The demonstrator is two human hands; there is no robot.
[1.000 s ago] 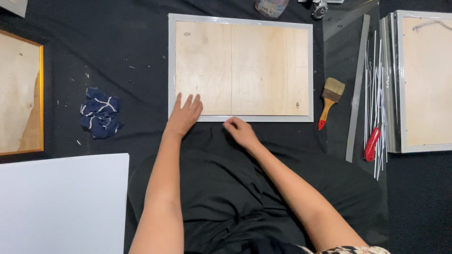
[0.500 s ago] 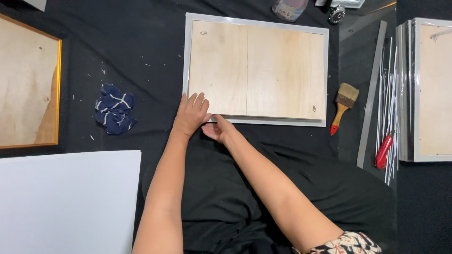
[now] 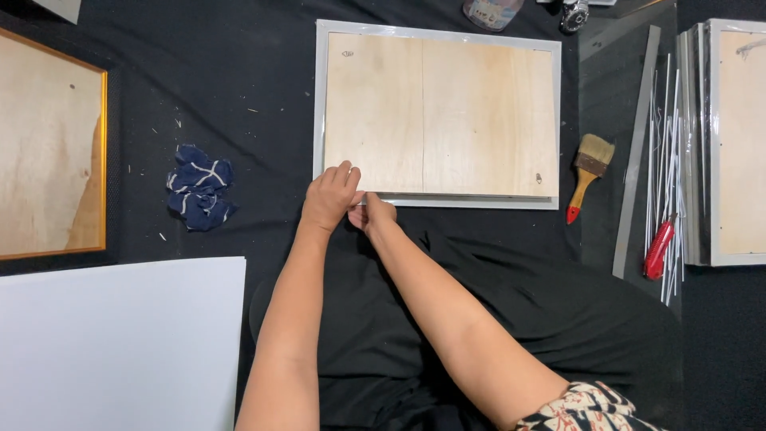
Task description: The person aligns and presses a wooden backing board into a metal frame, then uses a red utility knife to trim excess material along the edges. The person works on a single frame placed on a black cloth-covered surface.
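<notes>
A silver picture frame (image 3: 321, 104) lies face down on the black cloth, its plywood backing board (image 3: 439, 112) showing. My left hand (image 3: 329, 198) rests with its fingers on the frame's near left corner. My right hand (image 3: 373, 214) is right beside it, fingers pinched together at the frame's near edge. Whether something small is held between those fingers cannot be made out. Both forearms reach in from the bottom of the view.
A blue rag (image 3: 198, 196) lies left of the frame, a gold-edged frame (image 3: 102, 160) further left, a white sheet (image 3: 120, 343) at near left. To the right are a paintbrush (image 3: 589, 172), a metal ruler (image 3: 634, 152), thin rods (image 3: 666, 168), a red cutter (image 3: 659, 247) and another frame (image 3: 714, 144).
My right hand has slid left along the frame's near edge to meet my left hand at the near left corner. The view has shifted slightly.
</notes>
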